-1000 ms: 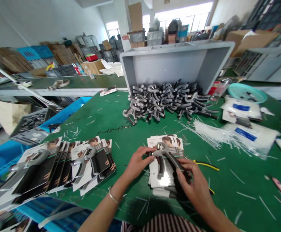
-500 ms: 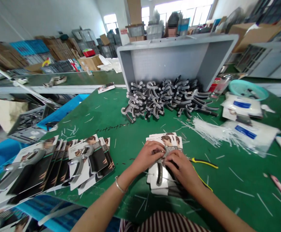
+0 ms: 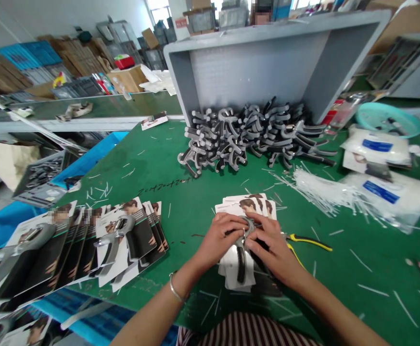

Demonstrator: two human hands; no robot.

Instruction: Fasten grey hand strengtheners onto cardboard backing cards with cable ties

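Observation:
Both of my hands meet over a hand gripper [image 3: 241, 263] with grey and black handles, lying on a small stack of printed backing cards [image 3: 236, 278]. My left hand [image 3: 224, 234] has its fingers closed on the top of the hand gripper from the left. From the right, my right hand [image 3: 267, 242] pinches near its spring, thumb and fingertips close to my left fingertips. A thin white strip seems to be at the fingertips, too small to make out surely. The hand gripper's top is partly hidden by my fingers.
Beyond lies a heap of hand gripper parts [image 3: 231, 139] before a tipped grey crate [image 3: 253, 72]. White cable ties [image 3: 318, 192] and yellow-handled pliers [image 3: 311, 241] lie right. Carded hand grippers [image 3: 123, 235] stand left. A teal dish [image 3: 375, 113] is back right. A person [image 3: 262, 14] is behind the crate.
The view has tilted down and shifted a little. My right fingers have moved up and over the top of the hand gripper, nearer my left fingers; its handle has turned slightly.

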